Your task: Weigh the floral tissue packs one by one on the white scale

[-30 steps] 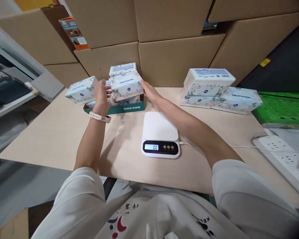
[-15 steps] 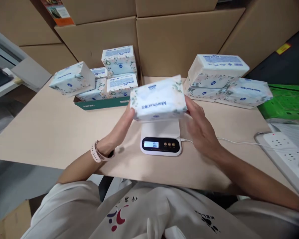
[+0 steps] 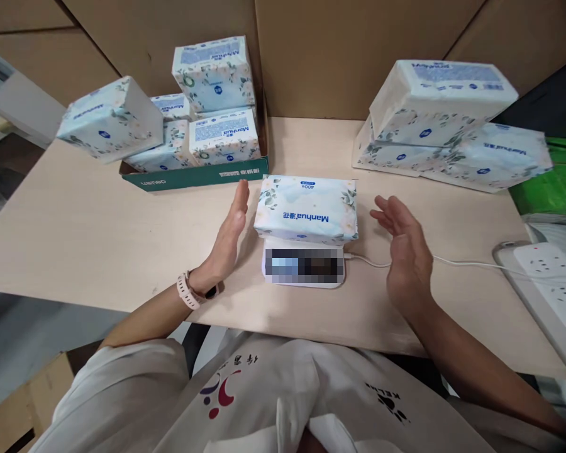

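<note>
A shallow green-fronted box on the tabletop holds several floral tissue packs, one stacked at the back and another tilted out over the left end. A single pack lies on the white scale, its pale blue-white wrapper printed with leaves and flowers at both ends and blue "Manhua" lettering between. The left hand and right hand flank it, palms inward, fingers extended, both apart from the wrapper. The scale's panel is pixelated.
</note>
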`<state>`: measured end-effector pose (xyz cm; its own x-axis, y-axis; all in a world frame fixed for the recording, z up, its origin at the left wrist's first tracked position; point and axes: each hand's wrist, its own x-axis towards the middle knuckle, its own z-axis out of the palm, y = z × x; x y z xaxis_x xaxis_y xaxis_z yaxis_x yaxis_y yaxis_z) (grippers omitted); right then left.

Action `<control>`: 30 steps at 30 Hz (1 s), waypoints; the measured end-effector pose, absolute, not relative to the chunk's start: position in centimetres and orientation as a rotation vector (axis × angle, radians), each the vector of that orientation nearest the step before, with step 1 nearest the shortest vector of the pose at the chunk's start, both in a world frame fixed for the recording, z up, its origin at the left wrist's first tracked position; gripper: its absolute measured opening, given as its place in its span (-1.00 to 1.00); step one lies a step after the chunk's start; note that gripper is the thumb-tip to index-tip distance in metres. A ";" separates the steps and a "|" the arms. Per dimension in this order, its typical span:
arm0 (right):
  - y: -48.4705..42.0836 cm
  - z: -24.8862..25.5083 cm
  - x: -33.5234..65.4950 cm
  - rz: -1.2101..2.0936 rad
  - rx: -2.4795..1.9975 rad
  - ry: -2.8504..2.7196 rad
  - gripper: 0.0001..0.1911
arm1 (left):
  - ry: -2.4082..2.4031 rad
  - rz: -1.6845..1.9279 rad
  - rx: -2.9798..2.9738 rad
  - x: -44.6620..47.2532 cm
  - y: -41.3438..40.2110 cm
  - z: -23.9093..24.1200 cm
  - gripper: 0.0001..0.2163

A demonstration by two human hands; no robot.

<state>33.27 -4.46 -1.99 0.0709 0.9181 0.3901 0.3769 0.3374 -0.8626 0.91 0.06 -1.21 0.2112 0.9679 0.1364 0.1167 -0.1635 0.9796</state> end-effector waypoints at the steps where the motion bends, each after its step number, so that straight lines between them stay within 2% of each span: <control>1: -4.3 -2.0 33.4 0.608 -1.225 -1.480 -0.47 | 1.087 1.120 1.482 0.8 0.2 -1.4 -0.29; 10: -3.8 -1.8 33.6 0.586 -1.210 -1.392 -0.48 | 1.161 1.142 1.270 1.0 0.7 -1.9 -0.33; 30: -4.0 -1.8 33.5 0.557 -1.185 -1.369 -0.50 | 1.226 1.232 1.263 1.1 0.9 -1.1 -0.42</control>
